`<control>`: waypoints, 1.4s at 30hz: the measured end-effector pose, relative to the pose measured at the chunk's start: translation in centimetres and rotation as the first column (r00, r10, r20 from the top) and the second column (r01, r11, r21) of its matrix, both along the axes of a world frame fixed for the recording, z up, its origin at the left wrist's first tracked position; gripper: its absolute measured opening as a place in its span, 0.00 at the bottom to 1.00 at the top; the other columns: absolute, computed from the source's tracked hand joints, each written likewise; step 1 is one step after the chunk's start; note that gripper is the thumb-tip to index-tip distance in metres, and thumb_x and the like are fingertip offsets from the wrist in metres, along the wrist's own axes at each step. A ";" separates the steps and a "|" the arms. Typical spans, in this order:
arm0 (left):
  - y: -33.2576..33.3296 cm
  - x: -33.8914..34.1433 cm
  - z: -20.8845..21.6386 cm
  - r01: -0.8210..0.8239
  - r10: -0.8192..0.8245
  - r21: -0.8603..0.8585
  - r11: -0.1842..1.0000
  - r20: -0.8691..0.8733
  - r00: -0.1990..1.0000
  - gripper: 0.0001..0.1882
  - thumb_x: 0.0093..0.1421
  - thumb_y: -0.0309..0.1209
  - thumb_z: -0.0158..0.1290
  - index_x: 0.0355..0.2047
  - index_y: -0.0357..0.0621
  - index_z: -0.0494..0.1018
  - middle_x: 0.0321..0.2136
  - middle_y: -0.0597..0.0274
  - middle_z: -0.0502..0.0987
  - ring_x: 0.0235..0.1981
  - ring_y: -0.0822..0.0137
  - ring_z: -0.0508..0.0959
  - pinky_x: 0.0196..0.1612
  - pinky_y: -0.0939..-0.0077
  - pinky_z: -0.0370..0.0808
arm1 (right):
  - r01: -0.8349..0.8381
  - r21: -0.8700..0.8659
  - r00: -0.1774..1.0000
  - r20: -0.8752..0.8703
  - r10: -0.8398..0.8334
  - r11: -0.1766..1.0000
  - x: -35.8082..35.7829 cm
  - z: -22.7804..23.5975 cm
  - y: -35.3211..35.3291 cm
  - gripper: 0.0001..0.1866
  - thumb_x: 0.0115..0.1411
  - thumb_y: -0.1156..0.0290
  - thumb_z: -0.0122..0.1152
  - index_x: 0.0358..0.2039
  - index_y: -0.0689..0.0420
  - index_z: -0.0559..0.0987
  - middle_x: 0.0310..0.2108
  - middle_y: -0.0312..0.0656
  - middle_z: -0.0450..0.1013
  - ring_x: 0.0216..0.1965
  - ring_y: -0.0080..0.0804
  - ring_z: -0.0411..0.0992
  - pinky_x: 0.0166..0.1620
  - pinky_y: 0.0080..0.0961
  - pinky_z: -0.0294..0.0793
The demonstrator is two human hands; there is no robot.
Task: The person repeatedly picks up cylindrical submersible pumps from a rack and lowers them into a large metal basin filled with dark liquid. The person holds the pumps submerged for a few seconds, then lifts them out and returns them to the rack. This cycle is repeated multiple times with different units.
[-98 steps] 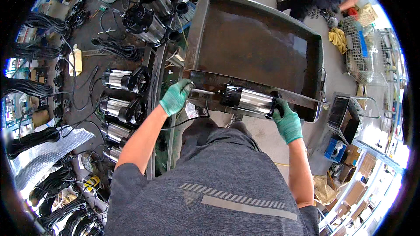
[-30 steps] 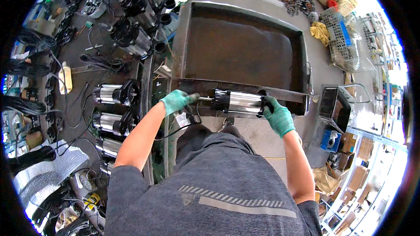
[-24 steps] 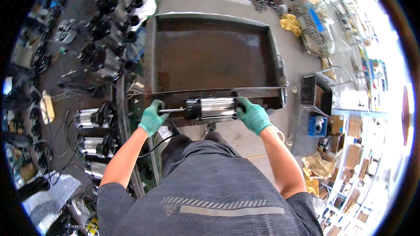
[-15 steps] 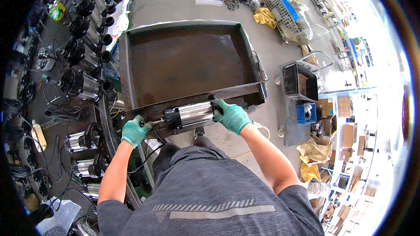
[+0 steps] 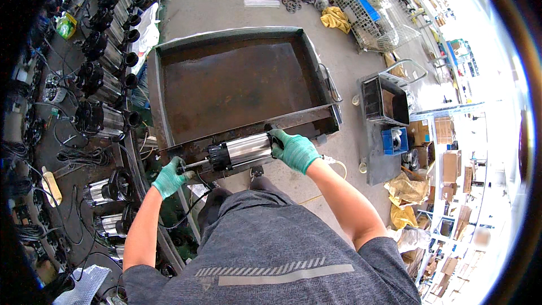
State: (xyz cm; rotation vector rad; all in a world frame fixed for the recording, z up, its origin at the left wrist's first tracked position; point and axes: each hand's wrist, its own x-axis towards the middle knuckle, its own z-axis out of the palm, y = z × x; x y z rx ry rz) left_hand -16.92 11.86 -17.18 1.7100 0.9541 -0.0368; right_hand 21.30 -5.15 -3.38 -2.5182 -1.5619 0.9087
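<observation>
A pump motor [image 5: 249, 149] with a silver cylinder and a black ribbed end lies on its side along the near edge of a rusty metal tray [image 5: 237, 87]. From its black end a thin metal shaft [image 5: 197, 164] points left. My left hand [image 5: 171, 178], in a green glove, is closed at the shaft's tip, around a small dark piece that the fingers partly cover. My right hand [image 5: 296, 150], gloved alike, grips the motor's right end. A black cable [image 5: 189, 214] hangs below the motor.
Several motors [image 5: 106, 118] crowd the left-hand bench, with coiled cables [image 5: 84, 156] and a cream bottle [image 5: 52, 186]. To the right stand a black crate [image 5: 385, 101], a blue bin [image 5: 394, 142] and a shelf with boxes [image 5: 450, 166]. Beyond them is a wire basket [image 5: 372, 20].
My left hand has shifted slightly left and down, and a little more of the shaft shows between it and the motor. My right hand keeps its grip. The whole view has shifted slightly.
</observation>
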 end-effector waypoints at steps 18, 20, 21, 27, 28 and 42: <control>0.8 0.5 1.8 -0.182 0.214 -0.469 0.864 0.015 0.977 0.16 0.64 0.33 0.61 0.48 0.39 0.73 0.34 0.63 0.80 0.28 0.68 0.76 0.31 0.71 0.75 | -0.006 0.028 1.000 -0.008 0.006 1.000 0.2 -0.5 -0.1 0.20 0.64 0.57 0.59 0.56 0.44 0.75 0.37 0.53 0.81 0.40 0.59 0.79 0.45 0.54 0.78; -0.9 0.0 -0.8 -0.151 0.134 0.064 0.986 0.213 0.968 0.16 0.60 0.28 0.64 0.46 0.41 0.73 0.30 0.64 0.77 0.30 0.69 0.71 0.38 0.71 0.75 | -0.014 0.039 1.000 -0.005 0.014 0.999 0.3 -0.5 0.0 0.20 0.64 0.57 0.59 0.56 0.44 0.75 0.37 0.53 0.81 0.40 0.59 0.79 0.45 0.54 0.78; -1.2 0.8 -0.2 -0.164 0.134 0.167 0.972 0.177 0.975 0.16 0.57 0.19 0.62 0.44 0.42 0.70 0.30 0.62 0.76 0.30 0.69 0.72 0.38 0.71 0.75 | -0.012 0.043 1.000 -0.002 0.012 0.999 0.4 -0.9 -0.2 0.20 0.64 0.56 0.59 0.56 0.44 0.75 0.37 0.53 0.81 0.40 0.59 0.79 0.45 0.54 0.78; 0.7 0.6 -1.3 0.029 -0.022 0.160 0.987 -0.044 0.999 0.14 0.59 0.29 0.64 0.42 0.40 0.73 0.29 0.52 0.78 0.30 0.62 0.75 0.38 0.65 0.75 | 0.002 0.013 1.000 0.002 -0.002 1.000 0.1 0.0 0.1 0.21 0.64 0.57 0.58 0.56 0.44 0.75 0.37 0.53 0.81 0.40 0.58 0.79 0.45 0.54 0.78; 1.3 0.8 -0.4 0.091 -0.073 0.118 0.989 -0.151 0.986 0.14 0.60 0.31 0.64 0.42 0.40 0.74 0.29 0.49 0.79 0.30 0.61 0.76 0.38 0.63 0.75 | 0.007 0.000 1.000 -0.005 -0.007 1.000 0.0 0.2 0.0 0.21 0.64 0.57 0.58 0.57 0.44 0.75 0.38 0.53 0.81 0.40 0.58 0.79 0.46 0.53 0.78; 0.5 1.1 -0.9 -0.223 0.188 -0.192 0.956 -0.182 0.965 0.23 0.59 0.54 0.65 0.29 0.46 0.75 0.20 0.57 0.79 0.20 0.62 0.79 0.23 0.64 0.73 | -0.007 -0.023 1.000 0.011 0.007 1.000 0.2 -0.1 0.2 0.22 0.64 0.56 0.59 0.58 0.44 0.74 0.38 0.52 0.82 0.41 0.58 0.80 0.46 0.53 0.78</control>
